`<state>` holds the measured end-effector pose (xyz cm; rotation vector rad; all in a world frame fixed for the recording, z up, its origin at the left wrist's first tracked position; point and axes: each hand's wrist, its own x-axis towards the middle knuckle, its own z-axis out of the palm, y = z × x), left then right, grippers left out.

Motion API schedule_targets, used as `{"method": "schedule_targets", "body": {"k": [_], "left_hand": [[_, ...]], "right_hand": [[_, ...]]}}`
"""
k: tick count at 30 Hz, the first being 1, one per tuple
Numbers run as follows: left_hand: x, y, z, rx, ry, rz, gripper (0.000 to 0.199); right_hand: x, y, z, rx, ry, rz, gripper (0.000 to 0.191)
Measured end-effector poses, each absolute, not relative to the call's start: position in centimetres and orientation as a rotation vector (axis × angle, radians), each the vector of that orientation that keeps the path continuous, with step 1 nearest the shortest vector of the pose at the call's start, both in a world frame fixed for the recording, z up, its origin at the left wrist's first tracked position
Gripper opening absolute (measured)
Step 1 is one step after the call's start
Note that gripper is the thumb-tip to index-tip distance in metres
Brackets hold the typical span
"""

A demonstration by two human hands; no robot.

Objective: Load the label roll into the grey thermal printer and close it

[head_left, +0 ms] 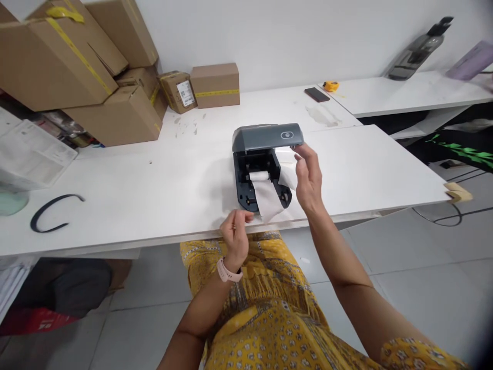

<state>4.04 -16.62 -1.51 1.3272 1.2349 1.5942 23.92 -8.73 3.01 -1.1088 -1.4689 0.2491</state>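
A dark grey label printer (pixel 239 177) stands near the front edge of the white table, its lid (pixel 265 137) tilted up. Inside lies a small white paper roll (pixel 259 176), and a strip of white paper (pixel 268 200) runs from it over the printer's front. My right hand (pixel 309 177) grips the lid's front right corner between thumb and fingers. At the printer's front left corner is my left hand (pixel 235 232), its fingers curled together; what they hold, if anything, is hidden. More white paper (pixel 287 176) shows beside the printer's right side.
Cardboard boxes (pixel 115 115) are stacked at the back left. A black curved band (pixel 36 218) lies on the left. Toward the back right are a phone (pixel 316 94), a yellow tape measure (pixel 330 86) and a dark pump bottle (pixel 418 51). The table's front edge (pixel 154 242) runs just before me.
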Motion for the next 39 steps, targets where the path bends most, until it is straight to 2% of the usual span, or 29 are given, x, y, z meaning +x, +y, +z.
{"method": "schedule_targets", "body": {"k": [2,5,12,14,17,21,25,28,30,34,36,39], "left_hand": [[2.9,-14.8,-0.7,1.410,1.279,1.761,0.043],[1.7,-10.2,0.4,1.584,1.283,1.816,0.033],[2.3,0.3,0.8,1.750,1.086,1.362,0.052],[2.6,1.5,0.5,1.692,1.025,1.333,0.059],[2.8,2.4,0.1,1.589,0.985,1.326,0.067],[2.9,2.9,-0.3,1.489,1.000,1.322,0.070],[3.1,3.5,-0.9,1.444,0.994,1.341,0.072],[3.2,3.9,-1.4,1.445,0.966,1.362,0.073],[3.2,3.9,-1.7,1.442,0.940,1.374,0.073],[2.8,3.7,-1.9,1.428,0.918,1.360,0.074],[2.6,3.6,-1.7,1.422,0.925,1.326,0.075],[2.4,3.6,-1.3,1.411,0.949,1.284,0.075]], "right_hand": [[24.3,-7.4,4.6,-1.097,-1.486,0.190,0.046],[25.1,-5.0,6.4,-1.096,-1.560,0.158,0.050],[26.5,0.1,8.9,-1.074,-1.623,0.363,0.075],[26.6,-0.3,8.8,-1.122,-1.596,0.397,0.073],[26.8,-2.6,6.7,-1.209,-1.508,0.478,0.066],[28.5,-5.8,1.3,-1.326,-1.489,0.661,0.067],[31.0,-5.7,-2.2,-1.539,-1.472,0.377,0.062],[32.4,-2.6,-1.9,-1.561,-1.549,0.216,0.069],[33.3,0.3,-0.8,-1.613,-1.688,0.231,0.084],[34.9,5.8,1.1,-1.646,-1.956,0.701,0.116],[35.3,7.6,1.5,-1.644,-2.019,0.857,0.118],[35.5,9.0,1.4,-1.665,-2.054,0.843,0.101]]}}
